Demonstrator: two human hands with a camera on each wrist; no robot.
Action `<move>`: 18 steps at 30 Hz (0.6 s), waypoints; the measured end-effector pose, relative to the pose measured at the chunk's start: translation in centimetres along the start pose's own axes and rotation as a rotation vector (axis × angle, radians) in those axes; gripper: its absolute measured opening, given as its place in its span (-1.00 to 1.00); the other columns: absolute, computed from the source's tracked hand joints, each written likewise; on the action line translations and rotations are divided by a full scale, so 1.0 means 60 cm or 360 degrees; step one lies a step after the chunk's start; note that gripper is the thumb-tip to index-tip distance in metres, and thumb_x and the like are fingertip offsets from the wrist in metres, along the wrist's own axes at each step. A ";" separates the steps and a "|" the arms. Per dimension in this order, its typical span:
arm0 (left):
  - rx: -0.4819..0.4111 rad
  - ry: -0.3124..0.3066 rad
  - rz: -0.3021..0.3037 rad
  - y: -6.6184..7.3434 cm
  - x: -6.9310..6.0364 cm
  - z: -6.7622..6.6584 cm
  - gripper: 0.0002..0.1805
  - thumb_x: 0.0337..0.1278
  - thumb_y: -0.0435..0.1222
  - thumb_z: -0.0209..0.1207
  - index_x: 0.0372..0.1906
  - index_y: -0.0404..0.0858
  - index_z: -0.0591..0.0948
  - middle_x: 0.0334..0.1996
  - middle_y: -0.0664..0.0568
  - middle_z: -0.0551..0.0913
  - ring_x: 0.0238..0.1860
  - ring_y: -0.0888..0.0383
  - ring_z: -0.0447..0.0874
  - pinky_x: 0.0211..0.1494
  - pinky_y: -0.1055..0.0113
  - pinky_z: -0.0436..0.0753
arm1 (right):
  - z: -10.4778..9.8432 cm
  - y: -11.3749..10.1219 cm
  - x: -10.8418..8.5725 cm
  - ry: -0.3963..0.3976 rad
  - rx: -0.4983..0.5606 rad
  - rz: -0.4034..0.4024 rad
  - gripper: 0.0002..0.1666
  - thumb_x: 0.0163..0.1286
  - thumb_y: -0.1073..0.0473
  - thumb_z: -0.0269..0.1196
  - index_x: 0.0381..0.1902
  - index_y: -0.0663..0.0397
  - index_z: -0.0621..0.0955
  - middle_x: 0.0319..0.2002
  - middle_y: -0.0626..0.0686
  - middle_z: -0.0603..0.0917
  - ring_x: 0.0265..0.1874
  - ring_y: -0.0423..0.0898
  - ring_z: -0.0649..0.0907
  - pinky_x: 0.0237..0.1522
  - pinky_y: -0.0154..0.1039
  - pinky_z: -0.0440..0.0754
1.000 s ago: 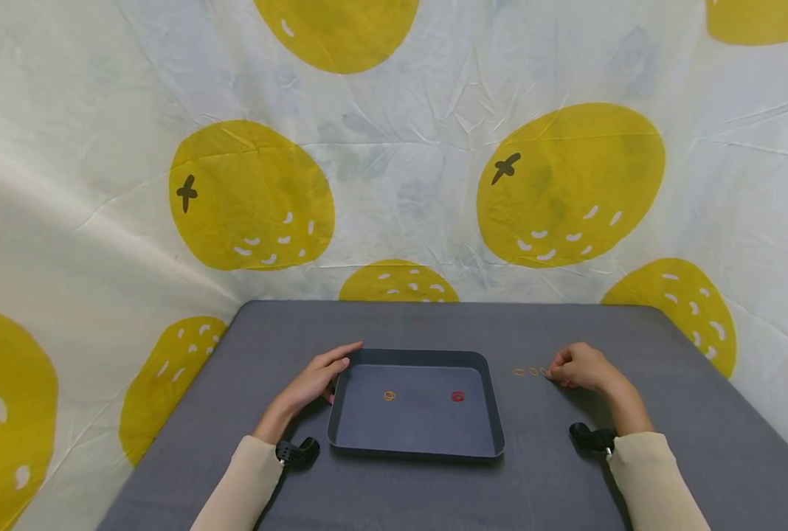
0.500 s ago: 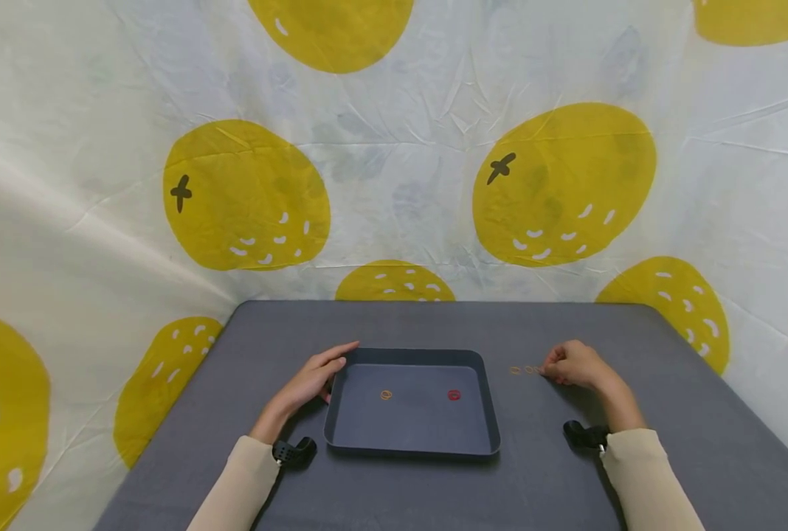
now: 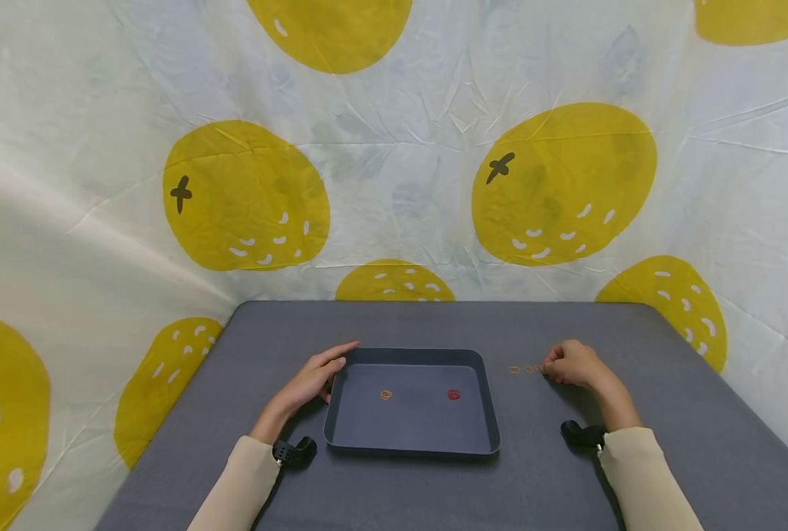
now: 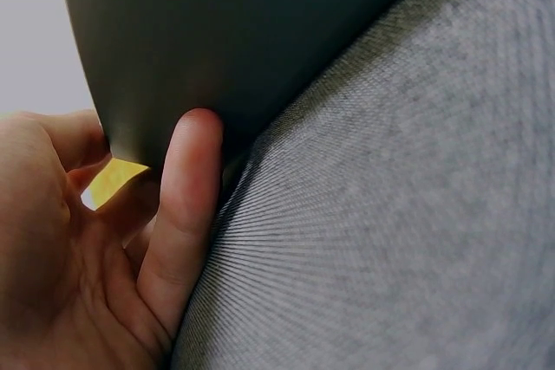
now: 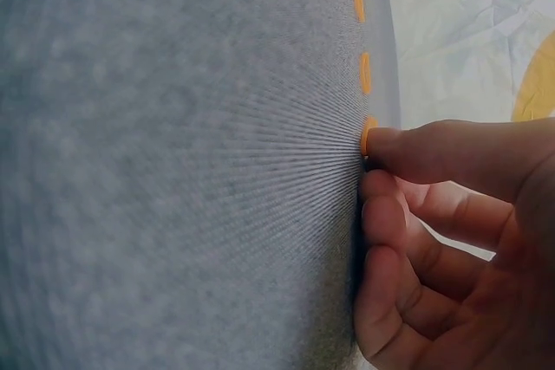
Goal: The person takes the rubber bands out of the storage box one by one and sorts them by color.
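My left hand (image 3: 309, 377) rests against the left side of a dark shallow tray (image 3: 412, 448), its fingers fairly straight. In the left wrist view, one finger (image 4: 195, 179) lies flat along the outside of the tray wall (image 4: 225, 32), and others touch the rim. Inside the tray lie an orange rubber band (image 3: 386, 395) and a red rubber band (image 3: 454, 395). Right of the tray, my right hand (image 3: 573, 365) has curled fingers and pinches an orange rubber band (image 5: 368, 134) at the tabletop; the index fingertip is partly hidden. Two more orange bands, one (image 5: 364, 74) nearer, line up beside it.
The grey cloth-covered table (image 3: 394, 494) extends around the tray. Behind it hangs a pale curtain (image 3: 401, 184) printed with big yellow fruit. Black wrist cameras, one (image 3: 297, 452) on the left, sit close above the table.
The head view has shifted slightly. Both hands stay almost where they were, the left at the tray and the right at the end of the row of orange rubber bands.
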State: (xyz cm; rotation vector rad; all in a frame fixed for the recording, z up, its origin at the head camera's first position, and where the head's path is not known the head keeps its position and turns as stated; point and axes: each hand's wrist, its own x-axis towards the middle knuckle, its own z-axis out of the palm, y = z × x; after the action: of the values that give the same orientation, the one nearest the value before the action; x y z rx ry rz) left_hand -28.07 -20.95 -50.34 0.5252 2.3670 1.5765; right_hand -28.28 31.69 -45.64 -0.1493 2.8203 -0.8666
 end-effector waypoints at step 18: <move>-0.0010 -0.0018 0.0001 -0.004 0.001 0.001 -0.47 0.68 -0.10 -0.10 0.60 0.02 0.31 -0.02 -0.31 0.47 -0.57 0.17 0.42 -0.52 0.23 0.69 | -0.018 -0.026 -0.011 -0.0022 0.0026 -0.0113 -0.73 0.45 0.15 0.28 -0.38 0.24 0.69 -0.54 -0.03 0.65 -0.53 -0.14 0.58 -0.45 -0.24 0.55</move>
State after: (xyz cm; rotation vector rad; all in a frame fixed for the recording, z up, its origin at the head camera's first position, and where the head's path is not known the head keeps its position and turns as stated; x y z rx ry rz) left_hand -28.13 -20.95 -50.56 0.5321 2.3528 1.5767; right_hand -27.79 31.11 -43.79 -0.2538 2.8097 -0.8999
